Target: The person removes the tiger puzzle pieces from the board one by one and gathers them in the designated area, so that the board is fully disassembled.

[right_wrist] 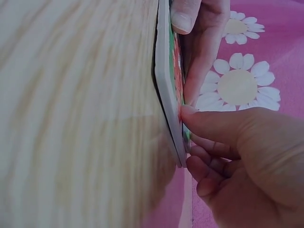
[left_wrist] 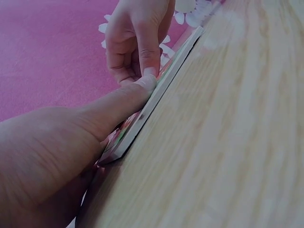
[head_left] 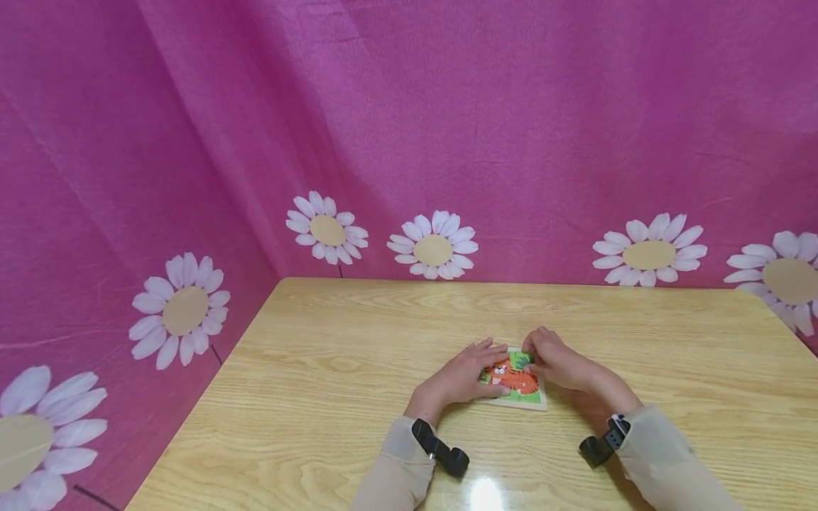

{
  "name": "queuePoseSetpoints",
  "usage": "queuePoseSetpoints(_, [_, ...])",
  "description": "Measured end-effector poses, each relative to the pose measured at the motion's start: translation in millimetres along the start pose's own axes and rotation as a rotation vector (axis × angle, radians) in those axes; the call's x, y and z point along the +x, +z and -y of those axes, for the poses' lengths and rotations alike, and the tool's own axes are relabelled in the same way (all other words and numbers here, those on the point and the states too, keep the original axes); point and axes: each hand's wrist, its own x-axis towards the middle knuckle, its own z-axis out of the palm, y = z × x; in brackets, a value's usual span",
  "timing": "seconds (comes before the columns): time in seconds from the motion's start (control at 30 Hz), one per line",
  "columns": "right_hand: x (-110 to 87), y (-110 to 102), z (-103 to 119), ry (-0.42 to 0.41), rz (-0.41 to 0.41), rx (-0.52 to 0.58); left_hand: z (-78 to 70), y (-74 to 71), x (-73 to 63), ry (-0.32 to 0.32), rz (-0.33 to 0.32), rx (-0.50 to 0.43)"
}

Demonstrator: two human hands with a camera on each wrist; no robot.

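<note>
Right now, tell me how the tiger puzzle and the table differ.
The tiger puzzle is small; the table is far larger. The tiger puzzle shows a bright orange and green picture, while the table shows plain yellowish wood grain. Both have straight edges.

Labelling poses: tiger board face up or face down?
Face up. In the head view, the tiger board shows its orange-and-green printed side, the left hand partly over it.

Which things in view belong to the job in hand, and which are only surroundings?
Job:
- tiger picture board
- left hand, on its left side
- right hand, at its far right corner

Surroundings:
- wooden table under the board
- pink curtain with white flowers
- black wrist cameras
</note>
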Motion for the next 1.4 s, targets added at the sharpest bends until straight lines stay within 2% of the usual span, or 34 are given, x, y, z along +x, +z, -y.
queuePoseSetpoints(0.23, [-1.2, 1.3, -0.3, -0.014, -0.040, -0.022, 1.0, 0.7, 0.7, 0.000, -0.005, -0.007])
queuePoseSetpoints(0.5, [-7.0, 9.1, -4.0, -0.080, -0.178, -0.088, 0.4, 0.4, -0.1, -0.005, -0.005, -0.006])
queuePoseSetpoints(0.7, [-10.3, 13.0, -6.7, -0.118, -0.245, -0.043, 0.0, 0.3, -0.6, 0.007, -0.006, 0.002])
queuePoseSetpoints(0.87, [-10.3, 13.2, -9.0, -0.092, -0.258, 0.037, 0.3, 0.8, -0.5, 0.009, -0.011, 0.003])
queuePoseSetpoints(0.97, [-9.9, 12.3, -9.6, -0.048, -0.258, 0.090, 1.1, 1.4, 0.0, 0.009, -0.012, 0.006])
queuePoseSetpoints(1.2, [-10.1, 13.9, -13.3, -0.010, -0.292, 0.139, 1.7, 1.7, 0.5, 0.008, -0.009, 0.000])
queuePoseSetpoints(1.4, [-10.4, 12.7, -14.9, 0.040, -0.270, 0.213, 2.6, 2.0, 0.6, 0.000, -0.009, -0.013])
